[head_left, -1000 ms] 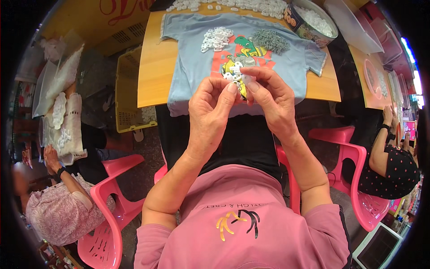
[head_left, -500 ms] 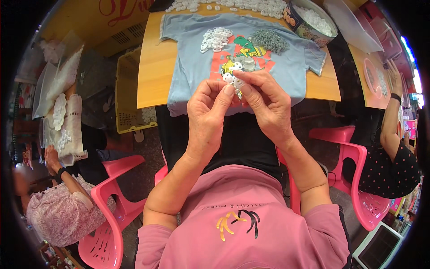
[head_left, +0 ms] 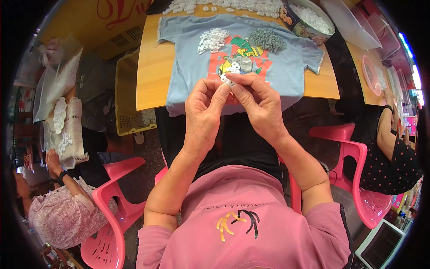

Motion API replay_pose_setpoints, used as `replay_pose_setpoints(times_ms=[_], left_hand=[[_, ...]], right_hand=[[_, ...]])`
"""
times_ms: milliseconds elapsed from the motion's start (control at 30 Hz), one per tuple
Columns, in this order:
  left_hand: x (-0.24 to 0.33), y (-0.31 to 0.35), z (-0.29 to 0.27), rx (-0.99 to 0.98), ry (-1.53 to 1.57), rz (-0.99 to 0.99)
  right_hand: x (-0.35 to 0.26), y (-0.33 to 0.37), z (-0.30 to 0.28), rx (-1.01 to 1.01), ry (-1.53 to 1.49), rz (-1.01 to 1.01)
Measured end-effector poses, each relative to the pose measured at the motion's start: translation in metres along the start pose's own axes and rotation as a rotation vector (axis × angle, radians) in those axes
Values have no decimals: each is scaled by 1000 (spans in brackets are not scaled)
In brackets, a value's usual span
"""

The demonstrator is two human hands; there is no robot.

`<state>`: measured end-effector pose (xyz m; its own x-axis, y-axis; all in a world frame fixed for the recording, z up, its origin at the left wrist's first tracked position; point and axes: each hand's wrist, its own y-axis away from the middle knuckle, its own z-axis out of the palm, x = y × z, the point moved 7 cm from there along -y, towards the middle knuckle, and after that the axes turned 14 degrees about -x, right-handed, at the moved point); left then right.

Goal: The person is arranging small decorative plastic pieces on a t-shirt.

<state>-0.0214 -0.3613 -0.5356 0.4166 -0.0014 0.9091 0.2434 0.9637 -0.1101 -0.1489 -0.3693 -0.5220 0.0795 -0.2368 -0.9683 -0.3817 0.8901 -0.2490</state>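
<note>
white plastic ring (head_left: 230,81) is pinched between fingertips of left hand (head_left: 204,107) and right hand (head_left: 260,104) above the blue shirt (head_left: 192,67); best squeezed squarely, steadily.

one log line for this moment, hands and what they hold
left hand + right hand: pinching small white piece | over blue t-shirt | wooden table

A small hand-assembly workshop: on the wooden counter (head_left: 152,80) heaps of white plastic rings (head_left: 213,39) lie on a spread blue shirt (head_left: 192,67), a round tin (head_left: 307,20) of more beside it, and other workers on pink plastic chairs (head_left: 107,201) sit to either side of the counter
</note>
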Motion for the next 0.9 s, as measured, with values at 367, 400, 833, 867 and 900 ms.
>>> replay_pose_setpoints(times_ms=[367,400,833,867,900], left_hand=[[8,5,9,-302,-202,185],[6,7,13,-331,-71,143],[10,11,8,-312,-13,291],[10,11,8,-322,1,279],[11,12,8,-324,3,279]], right_hand=[[-10,2,10,-147,-601,112],[-9,5,15,-158,-660,159],[-6,8,31,-177,-764,152],[-6,8,31,-178,-727,164],[-6,8,30,-175,-725,163]])
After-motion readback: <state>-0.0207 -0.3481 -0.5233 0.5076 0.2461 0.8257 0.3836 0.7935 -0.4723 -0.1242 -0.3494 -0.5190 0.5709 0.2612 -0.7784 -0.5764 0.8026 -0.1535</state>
